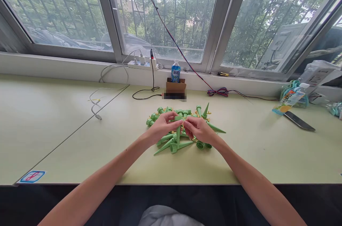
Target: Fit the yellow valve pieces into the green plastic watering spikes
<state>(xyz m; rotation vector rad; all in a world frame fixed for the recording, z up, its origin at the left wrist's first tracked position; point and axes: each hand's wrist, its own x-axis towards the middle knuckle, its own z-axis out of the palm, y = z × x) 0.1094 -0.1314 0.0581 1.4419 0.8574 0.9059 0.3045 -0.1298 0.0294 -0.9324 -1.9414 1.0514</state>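
Note:
Over a pile of green plant watering spikes (167, 144), both of my hands meet near the middle of the table. My left hand (162, 126) is closed around the wide top of one green watering spike (178, 135), its point hanging downward. My right hand (197, 128) is pinched shut beside that spike's upper part, fingertips close to my left thumb. Something small and yellowish shows at the right fingertips, too small to make out. Small yellow pieces (209, 113) lie among the spikes, partly hidden under them and my hands.
A small cardboard box (175, 85) with a blue bottle (175, 71) stands at the back. Cables (218, 92) run along the sill from a power strip (135, 64). At right are a phone (299, 121) and a clear bottle (292, 97). A white cable (96, 112) lies left.

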